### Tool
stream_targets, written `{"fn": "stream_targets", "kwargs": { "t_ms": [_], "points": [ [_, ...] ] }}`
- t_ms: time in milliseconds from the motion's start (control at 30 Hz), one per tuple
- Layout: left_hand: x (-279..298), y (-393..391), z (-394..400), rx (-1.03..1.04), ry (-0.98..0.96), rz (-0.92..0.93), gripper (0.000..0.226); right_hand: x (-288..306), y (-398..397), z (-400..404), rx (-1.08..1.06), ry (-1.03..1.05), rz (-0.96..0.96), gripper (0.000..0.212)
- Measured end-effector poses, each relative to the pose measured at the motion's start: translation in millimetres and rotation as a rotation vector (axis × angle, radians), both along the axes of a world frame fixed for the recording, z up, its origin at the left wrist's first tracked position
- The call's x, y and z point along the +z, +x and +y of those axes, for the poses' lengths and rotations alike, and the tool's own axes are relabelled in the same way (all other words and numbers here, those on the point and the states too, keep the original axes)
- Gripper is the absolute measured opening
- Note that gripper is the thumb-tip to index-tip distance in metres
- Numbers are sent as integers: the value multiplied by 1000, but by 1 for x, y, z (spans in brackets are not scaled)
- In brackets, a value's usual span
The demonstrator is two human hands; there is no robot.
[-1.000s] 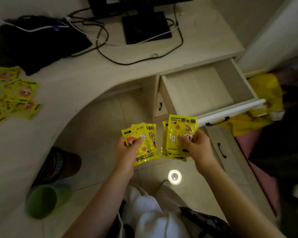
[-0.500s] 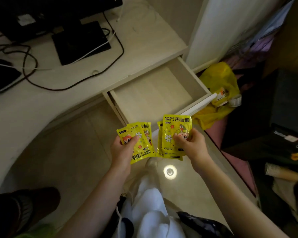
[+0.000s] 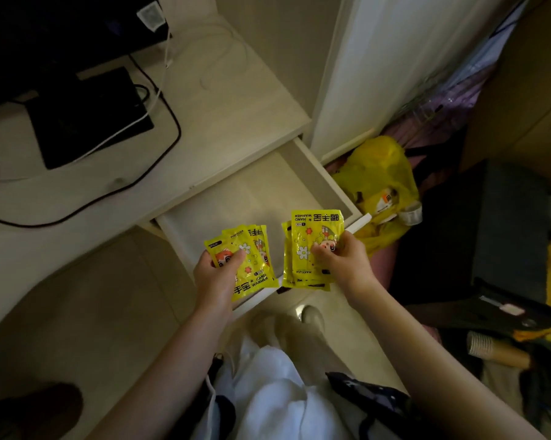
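Observation:
My left hand (image 3: 215, 276) grips a fanned bunch of yellow hand warmer packets (image 3: 252, 265), thumb pressed on the front one. My right hand (image 3: 344, 263) pinches a second stack of the same yellow packets (image 3: 312, 236), held upright with the print upside down. Both bunches hang over the near end of an open, pale wooden drawer (image 3: 318, 173) pulled out from under the desk (image 3: 236, 100). The part of the drawer's inside that I can see holds nothing.
A black monitor base (image 3: 86, 119) and dark cables (image 3: 160, 147) lie on the desk at left. A yellow plastic bag (image 3: 379, 182) sits on the floor right of the drawer. Dark clutter and a paper cup (image 3: 487, 347) fill the right side. White clothing is below me.
The view has swung right and nearer to the drawer; the packets on the desk's left have left the view. Both hands keep their bunches, now over the drawer's near end.

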State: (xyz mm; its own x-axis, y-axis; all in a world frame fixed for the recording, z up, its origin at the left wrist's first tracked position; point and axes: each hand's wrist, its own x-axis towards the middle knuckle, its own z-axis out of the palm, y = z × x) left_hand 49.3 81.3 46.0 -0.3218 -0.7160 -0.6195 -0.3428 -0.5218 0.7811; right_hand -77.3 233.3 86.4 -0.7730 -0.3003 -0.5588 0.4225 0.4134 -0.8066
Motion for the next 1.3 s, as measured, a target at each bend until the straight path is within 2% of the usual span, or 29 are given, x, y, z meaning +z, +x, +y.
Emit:
{"fn": "stream_targets", "kwargs": {
  "t_ms": [267,533,767,1067,1200,1300],
  "points": [
    [-16,-34,23,266,8,-65,21,-11,-73,-7,223,24,-76,15],
    [-19,-40,38,495,7,-105,25,-21,-113,-35,537,78,-36,14],
    [-39,-36,15,495,-17,-174,21,-58,-115,-77,582,92,-181,15],
    [-107,-37,-29,365,37,-359,22,-135,-91,-127,730,267,-121,26],
    [-135,-37,-34,307,46,-384,23,-166,-76,-137,809,341,-110,18],
    [-152,-36,-33,359,121,-361,22,-184,-71,-142,841,353,-153,22]
  ]
}}
